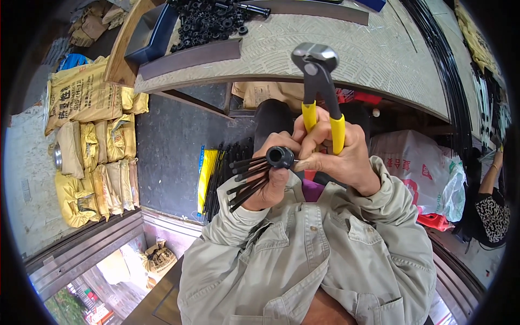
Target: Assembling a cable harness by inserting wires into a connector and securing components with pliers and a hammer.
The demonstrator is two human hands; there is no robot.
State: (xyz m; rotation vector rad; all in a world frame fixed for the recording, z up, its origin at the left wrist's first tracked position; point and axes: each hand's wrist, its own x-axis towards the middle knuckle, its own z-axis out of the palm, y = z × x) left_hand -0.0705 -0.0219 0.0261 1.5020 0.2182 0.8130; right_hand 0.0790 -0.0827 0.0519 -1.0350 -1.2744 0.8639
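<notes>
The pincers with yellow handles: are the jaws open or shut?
Shut. The steel jaws of the pincers meet at the top with no gap and grip nothing. The right hand holds both yellow handles close together, the head pointing up.

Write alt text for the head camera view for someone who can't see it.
A person's right hand holds yellow-handled pincers upright while the left hand grips a black ring and a bundle of thin black rods. Ahead is a workbench with a pile of black rings.
</notes>
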